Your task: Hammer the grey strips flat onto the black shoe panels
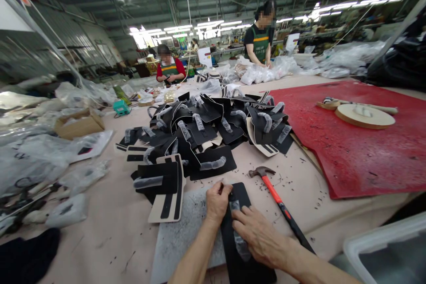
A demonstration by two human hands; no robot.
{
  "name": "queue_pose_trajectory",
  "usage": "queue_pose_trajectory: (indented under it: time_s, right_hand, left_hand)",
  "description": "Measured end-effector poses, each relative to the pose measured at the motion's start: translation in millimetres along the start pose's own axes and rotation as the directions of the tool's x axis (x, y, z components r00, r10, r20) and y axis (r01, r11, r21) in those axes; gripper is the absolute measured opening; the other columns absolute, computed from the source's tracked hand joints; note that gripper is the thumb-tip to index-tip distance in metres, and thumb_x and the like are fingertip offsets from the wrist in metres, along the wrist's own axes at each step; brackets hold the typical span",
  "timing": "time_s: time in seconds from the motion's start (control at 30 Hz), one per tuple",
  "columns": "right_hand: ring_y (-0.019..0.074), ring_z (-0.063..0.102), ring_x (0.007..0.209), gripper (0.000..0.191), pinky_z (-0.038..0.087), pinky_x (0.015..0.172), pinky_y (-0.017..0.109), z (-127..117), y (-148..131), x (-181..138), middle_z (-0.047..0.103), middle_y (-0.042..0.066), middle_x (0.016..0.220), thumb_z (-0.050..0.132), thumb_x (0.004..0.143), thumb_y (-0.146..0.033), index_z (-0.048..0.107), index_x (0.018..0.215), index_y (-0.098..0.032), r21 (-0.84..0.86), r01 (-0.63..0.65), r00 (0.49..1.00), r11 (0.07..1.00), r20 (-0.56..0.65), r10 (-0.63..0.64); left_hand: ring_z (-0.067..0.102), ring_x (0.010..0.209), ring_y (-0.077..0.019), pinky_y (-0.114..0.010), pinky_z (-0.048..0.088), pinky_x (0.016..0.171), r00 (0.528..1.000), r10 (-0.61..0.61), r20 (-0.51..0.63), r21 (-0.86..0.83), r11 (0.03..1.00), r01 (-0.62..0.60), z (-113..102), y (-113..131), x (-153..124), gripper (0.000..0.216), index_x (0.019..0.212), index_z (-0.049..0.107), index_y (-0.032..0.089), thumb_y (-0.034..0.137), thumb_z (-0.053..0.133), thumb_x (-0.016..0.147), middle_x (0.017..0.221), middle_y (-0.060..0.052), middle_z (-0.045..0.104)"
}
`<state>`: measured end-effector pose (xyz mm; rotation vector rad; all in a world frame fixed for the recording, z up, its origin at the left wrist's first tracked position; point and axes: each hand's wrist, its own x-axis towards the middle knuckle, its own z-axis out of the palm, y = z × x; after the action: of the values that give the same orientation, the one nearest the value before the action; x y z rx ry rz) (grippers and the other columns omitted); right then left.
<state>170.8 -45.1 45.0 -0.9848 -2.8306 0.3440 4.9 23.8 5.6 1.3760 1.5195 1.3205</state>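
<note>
A black panel [238,188] lies lengthwise before me, partly over a grey work board [189,213]. Along its middle runs a handle [240,244] wrapped in clear plastic. My left hand [217,202] is closed in a pinch at the handle's far end; what sits between the fingertips is too small to tell. Over the handle's middle, my right hand [254,230] is closed with bent fingers against the plastic wrap. A claw hammer [274,191] with a red and black grip lies to the right of the panel.
A heap of similar black panels [199,128] with wrapped handles lies ahead. To the right are a red sheet [366,155], a tape roll [366,115] and a clear plastic bin [382,248]. Plastic bags and a cardboard box [80,124] are left. Two people work across the table.
</note>
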Motion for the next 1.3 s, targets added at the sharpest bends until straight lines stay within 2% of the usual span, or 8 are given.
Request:
queue_pose_trajectory:
  time_s: [0.13, 0.33, 0.43, 0.53, 0.67, 1.03, 1.13, 1.3]
  right_hand:
    - [0.0226, 0.056, 0.093, 0.03, 0.038, 0.09, 0.039, -0.1, 1.9, 10.0, 0.063, 0.01, 0.118, 0.052, 0.079, -0.008, 0.059, 0.107, -0.017, -0.153, -0.018, 0.988, 0.988, -0.157, -0.006]
    - [0.0203, 0.059, 0.07, 0.024, 0.036, 0.067, 0.034, -48.3, 5.8, 18.7, 0.066, 0.007, 0.085, 0.048, 0.083, -0.006, 0.061, 0.101, -0.017, -0.191, -0.43, 0.88, 0.882, -0.307, 0.362]
    - [0.0222, 0.065, 0.073, 0.013, 0.039, 0.065, 0.032, -51.0, 5.0, 18.3, 0.069, 0.008, 0.085, 0.051, 0.089, -0.018, 0.059, 0.098, -0.018, -0.019, -0.547, 0.819, 0.837, -0.216, 0.531]
    - [0.024, 0.069, 0.085, 0.024, 0.045, 0.073, 0.031, -37.3, 2.5, 15.7, 0.073, 0.009, 0.094, 0.051, 0.093, -0.024, 0.058, 0.114, -0.017, 0.189, -0.581, 0.783, 0.792, -0.138, 0.607]
    - [0.0248, 0.069, 0.099, 0.032, 0.048, 0.085, 0.034, -18.0, -0.1, 13.8, 0.072, 0.012, 0.113, 0.046, 0.095, -0.024, 0.057, 0.124, -0.016, 0.337, -0.578, 0.732, 0.743, -0.189, 0.655]
    - [0.0263, 0.07, 0.096, 0.034, 0.049, 0.083, 0.034, -0.6, -8.5, 23.8, 0.072, 0.015, 0.109, 0.045, 0.095, -0.026, 0.061, 0.123, -0.014, 0.383, -0.508, 0.789, 0.771, -0.153, 0.595]
    - [0.0236, 0.071, 0.088, 0.035, 0.047, 0.075, 0.031, 9.1, -6.7, 21.7, 0.074, 0.013, 0.1, 0.039, 0.098, -0.029, 0.059, 0.123, -0.015, 0.463, -0.528, 0.769, 0.711, -0.093, 0.632]
    - [0.0192, 0.066, 0.066, 0.038, 0.038, 0.061, 0.028, 18.6, -1.1, 14.3, 0.067, 0.004, 0.071, 0.027, 0.102, -0.037, 0.06, 0.093, -0.021, 0.574, -0.569, 0.748, 0.589, 0.065, 0.66]
  left_hand:
    - [0.07, 0.07, -0.0201, -0.029, 0.057, 0.066, 0.938, -0.281, -0.201, -0.369, 0.909, 0.194, -10.4, 2.5, 11.6, 0.033, 0.077, 0.069, 0.014, 0.047, 0.069, 0.079, 0.073, -0.006, 0.073]
    - [0.074, 0.078, -0.0226, -0.031, 0.059, 0.073, 0.916, -0.169, -0.364, -0.372, 0.928, 0.024, -60.7, 40.7, 7.8, 0.033, 0.085, 0.072, 0.013, 0.045, 0.071, 0.08, 0.08, -0.008, 0.076]
    - [0.073, 0.076, -0.0213, -0.03, 0.058, 0.073, 0.944, -0.104, -0.314, -0.278, 0.96, 0.014, -64.2, 49.3, 0.2, 0.03, 0.085, 0.073, 0.013, 0.043, 0.071, 0.082, 0.08, -0.007, 0.076]
    - [0.071, 0.072, -0.0207, -0.029, 0.056, 0.07, 0.976, -0.058, -0.21, -0.199, 0.98, 0.016, -47.8, 42.0, -6.0, 0.027, 0.081, 0.073, 0.014, 0.041, 0.07, 0.083, 0.076, -0.006, 0.075]
    - [0.068, 0.07, -0.0189, -0.026, 0.052, 0.066, 0.993, -0.048, -0.11, -0.182, 0.983, 0.027, -21.4, 28.2, -7.9, 0.023, 0.079, 0.072, 0.015, 0.037, 0.068, 0.083, 0.074, -0.004, 0.073]
    - [0.067, 0.073, -0.0193, -0.027, 0.051, 0.069, 0.996, -0.088, 0.023, -0.149, 0.985, 0.091, 1.1, 1.6, 0.9, 0.024, 0.081, 0.071, 0.016, 0.039, 0.065, 0.083, 0.077, -0.005, 0.074]
    - [0.068, 0.075, -0.0195, -0.028, 0.052, 0.072, 0.995, -0.078, 0.057, -0.154, 0.984, 0.086, -1.5, -1.3, -2.1, 0.024, 0.084, 0.071, 0.016, 0.039, 0.064, 0.085, 0.081, -0.005, 0.075]
    - [0.069, 0.076, -0.0198, -0.028, 0.053, 0.073, 0.993, -0.082, 0.088, -0.144, 0.985, 0.094, -3.2, 2.8, -2.7, 0.022, 0.084, 0.072, 0.016, 0.036, 0.064, 0.086, 0.081, -0.006, 0.076]
